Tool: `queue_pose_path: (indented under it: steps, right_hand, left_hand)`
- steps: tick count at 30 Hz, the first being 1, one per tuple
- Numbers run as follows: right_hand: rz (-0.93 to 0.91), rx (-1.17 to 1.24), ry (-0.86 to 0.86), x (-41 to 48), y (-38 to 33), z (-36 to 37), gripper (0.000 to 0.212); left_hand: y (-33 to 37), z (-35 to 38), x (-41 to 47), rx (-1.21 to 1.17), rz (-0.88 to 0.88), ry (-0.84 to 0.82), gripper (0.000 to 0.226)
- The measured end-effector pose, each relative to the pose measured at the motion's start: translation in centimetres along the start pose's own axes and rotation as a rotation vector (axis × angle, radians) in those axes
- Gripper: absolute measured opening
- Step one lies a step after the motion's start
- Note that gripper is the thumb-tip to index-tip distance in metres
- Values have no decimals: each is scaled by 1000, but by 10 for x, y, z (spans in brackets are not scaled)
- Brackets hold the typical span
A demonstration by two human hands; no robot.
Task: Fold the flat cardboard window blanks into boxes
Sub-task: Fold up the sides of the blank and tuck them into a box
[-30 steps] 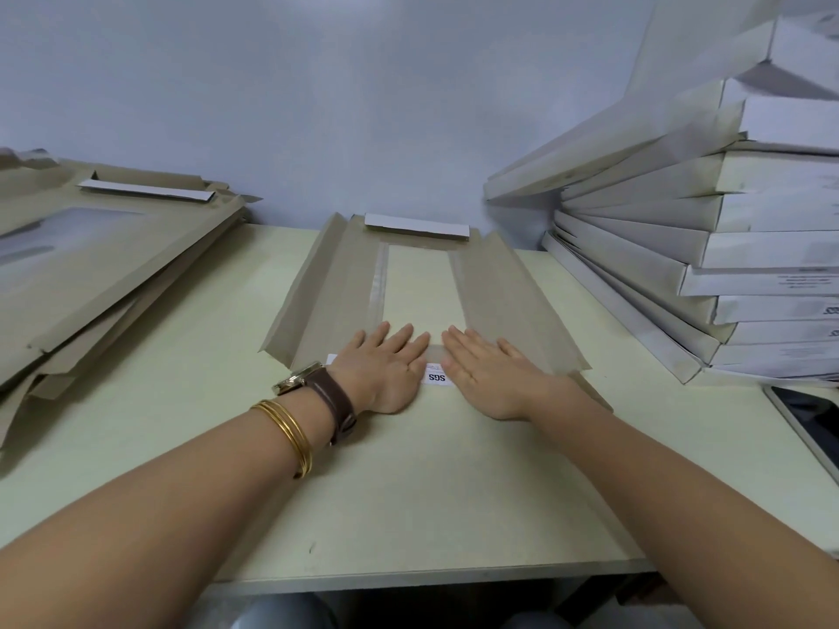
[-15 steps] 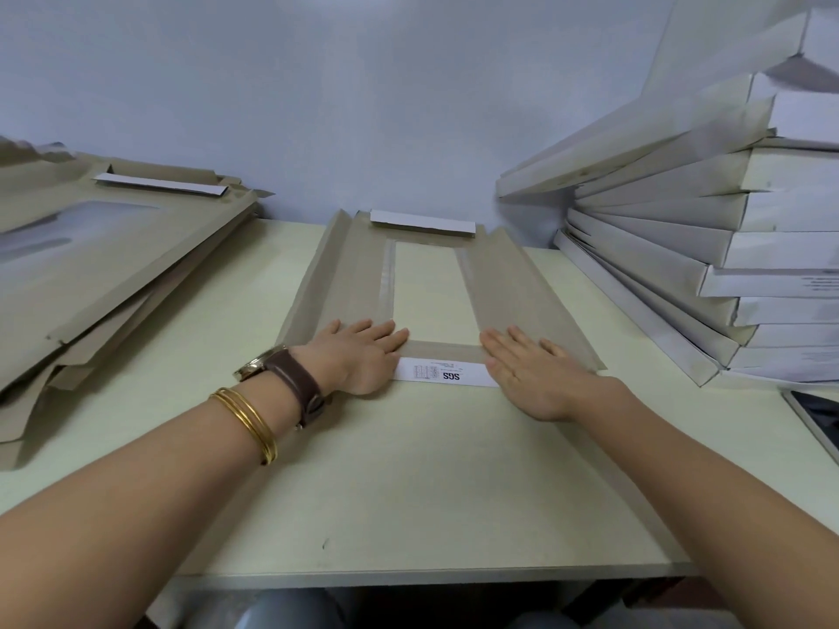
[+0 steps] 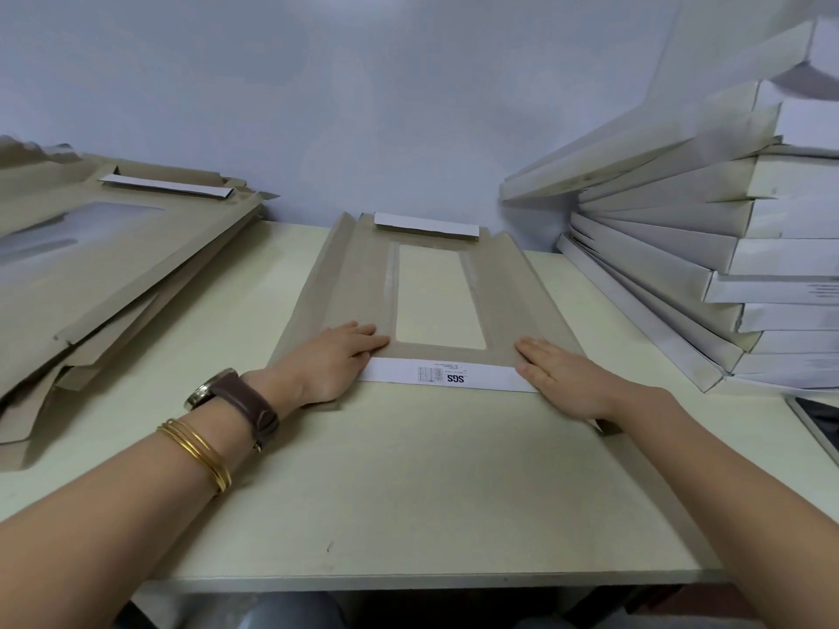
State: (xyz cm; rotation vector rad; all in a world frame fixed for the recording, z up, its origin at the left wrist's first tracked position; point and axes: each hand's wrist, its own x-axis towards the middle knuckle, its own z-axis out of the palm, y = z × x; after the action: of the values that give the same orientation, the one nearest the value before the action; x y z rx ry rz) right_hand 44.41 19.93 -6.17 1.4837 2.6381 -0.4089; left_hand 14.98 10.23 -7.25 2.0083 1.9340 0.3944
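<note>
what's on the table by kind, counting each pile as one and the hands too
window blank under the hands: 1
pile of flat brown blanks, at the left: 1
stack of white boxes, at the right: 1
dark-screened device, right edge: 1
hands pressing flat on the blank: 2, left hand and right hand
total: 6
</note>
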Motion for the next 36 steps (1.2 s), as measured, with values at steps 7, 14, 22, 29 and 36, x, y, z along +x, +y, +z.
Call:
queue_pose_path:
  steps: [7, 14, 22, 29, 36]
  right_hand:
    - [-66, 159, 200, -13, -4, -4, 35]
    - [-96, 267, 342, -26, -5, 5, 44]
    - [-106, 308, 361, -29, 1, 8, 31]
    - [-180, 219, 350, -36, -3, 10, 13]
    - [-149, 251, 419, -43, -5, 12, 14]
  left_hand:
    - [9, -1, -10, 8, 35, 145, 35]
    - [17, -7, -18, -118, -46, 179, 30]
    - [26, -7, -23, -44, -72, 101, 30]
    - [20, -6, -27, -60, 12, 7, 32]
    - [17, 0, -35, -93, 58, 207, 23]
